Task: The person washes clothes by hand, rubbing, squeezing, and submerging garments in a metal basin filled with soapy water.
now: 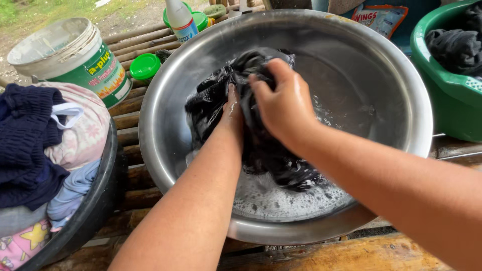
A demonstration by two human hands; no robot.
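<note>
A big steel basin (165, 90) sits in the middle, holding soapy water (281, 200) with foam. A wet black garment (211, 98) is bunched up inside it. My right hand (283, 103) is closed around the top of the cloth. My left hand (232, 113) grips the same cloth from below and is partly hidden under the fabric and the right hand. Both forearms reach in from the lower edge.
A black tub (100, 200) of mixed clothes stands at the left. Behind it are a white and green plastic bucket (70, 55), a green lid (144, 65) and a bleach bottle (181, 20). A green basin (447, 100) with dark clothes is at the right. All rest on a wooden slat bench (351, 253).
</note>
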